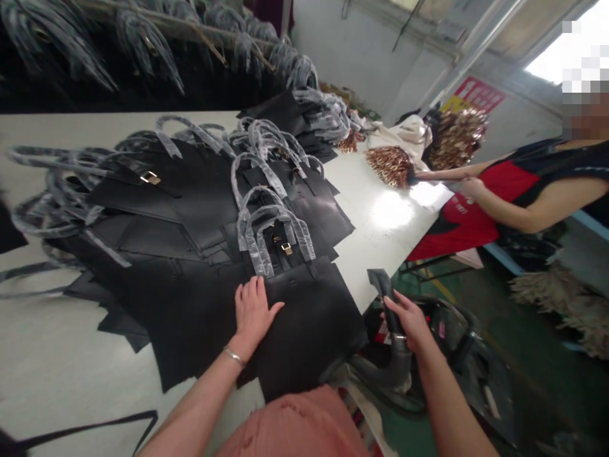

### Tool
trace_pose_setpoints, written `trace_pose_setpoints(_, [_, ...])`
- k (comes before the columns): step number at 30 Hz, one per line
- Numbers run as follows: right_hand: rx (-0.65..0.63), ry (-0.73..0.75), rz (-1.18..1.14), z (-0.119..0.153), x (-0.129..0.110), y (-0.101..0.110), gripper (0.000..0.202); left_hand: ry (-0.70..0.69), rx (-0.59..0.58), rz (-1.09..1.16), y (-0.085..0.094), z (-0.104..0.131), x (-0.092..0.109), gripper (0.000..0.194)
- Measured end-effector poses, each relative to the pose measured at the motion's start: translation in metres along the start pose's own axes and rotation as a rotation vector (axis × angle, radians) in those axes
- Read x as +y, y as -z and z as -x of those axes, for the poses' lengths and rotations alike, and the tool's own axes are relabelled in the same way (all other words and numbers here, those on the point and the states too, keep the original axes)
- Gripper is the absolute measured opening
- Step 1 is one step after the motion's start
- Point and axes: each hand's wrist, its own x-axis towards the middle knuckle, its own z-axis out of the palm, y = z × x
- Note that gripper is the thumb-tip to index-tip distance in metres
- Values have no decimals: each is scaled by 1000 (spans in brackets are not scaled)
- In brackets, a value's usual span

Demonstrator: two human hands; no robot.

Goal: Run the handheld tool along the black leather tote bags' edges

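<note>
My left hand [252, 312] rests on a black leather-like bag panel [304, 317], fingers together and thumb stretched out, just below a pair of plastic-wrapped handles [271, 219]. A small gold buckle [286, 248] shows between those handles. Off the table's near right edge, my right hand [412, 320] is closed around a black curved hose nozzle [391, 314] with a flat, angled tip and a silver band. Its thick bend leads down beside the table. More black panels [204, 190] with wrapped handles lie overlapped in piles around my left hand.
The white table [47, 362] carries the piles. At right a co-worker [523, 190] in a red apron holds a strap or rod near bundled brown-gold pieces [390, 166]. Wrapped handles hang from a rail [200, 25] behind. A dark bin-like container [476, 374] stands below.
</note>
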Motion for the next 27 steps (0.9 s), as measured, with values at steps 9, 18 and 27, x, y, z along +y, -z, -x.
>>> trace_pose_setpoints(9, [33,-120,-2,54,46,26,78,217,-437,-37,30,-31,-14,55])
trace_pose_setpoints(18, [-25,-138,-5,81,60,28,89,370,-419,-12,40,-23,-36,42])
trace_pose_setpoints(27, [-242,-187,-31,96,62,15,85,505,-329,-22,55,10,-52,49])
